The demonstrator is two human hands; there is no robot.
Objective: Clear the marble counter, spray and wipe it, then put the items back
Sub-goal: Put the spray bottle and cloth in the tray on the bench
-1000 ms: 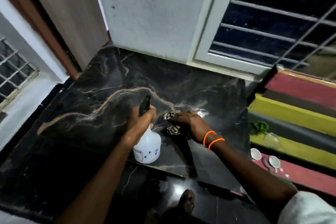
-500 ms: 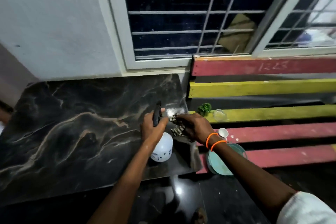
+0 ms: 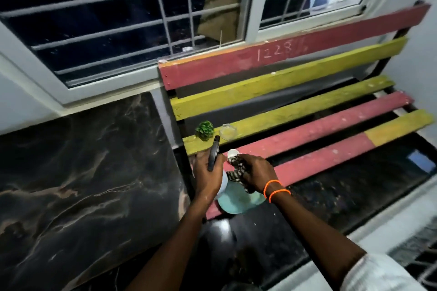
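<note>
- Filling the frame from about 7 to 10 o'clock, one marble counter (image 3: 78, 172) lies as a flat, glossy black slab veined in tan and white.
- One slatted bench (image 3: 307, 130) spreads from centre toward 3 o'clock, its matte wooden planks painted chalky red and yellow; chalk digits mark the top red slat.
- One round, pale teal plate (image 3: 238, 201) sits on the front slats at 6 o'clock, partly under both hands.
- Left hand (image 3: 208, 177) has its fingers curled tight around one spray bottle (image 3: 216, 160): black trigger head pointing to 12 o'clock, smooth white body mostly hidden below the palm.
- Right hand (image 3: 257, 172), wearing two orange bands (image 3: 275, 190) at the wrist, bunches one striped black-and-white cloth (image 3: 237, 170) in closed fingers, over the plate.
- One clear, round glass dish (image 3: 228, 132) rests on a yellow slat.
- One small leafy green plant (image 3: 204, 130) sits just beside it, at its 9 o'clock.
- One small white cup (image 3: 232, 153) touches the cloth's far end.
</note>
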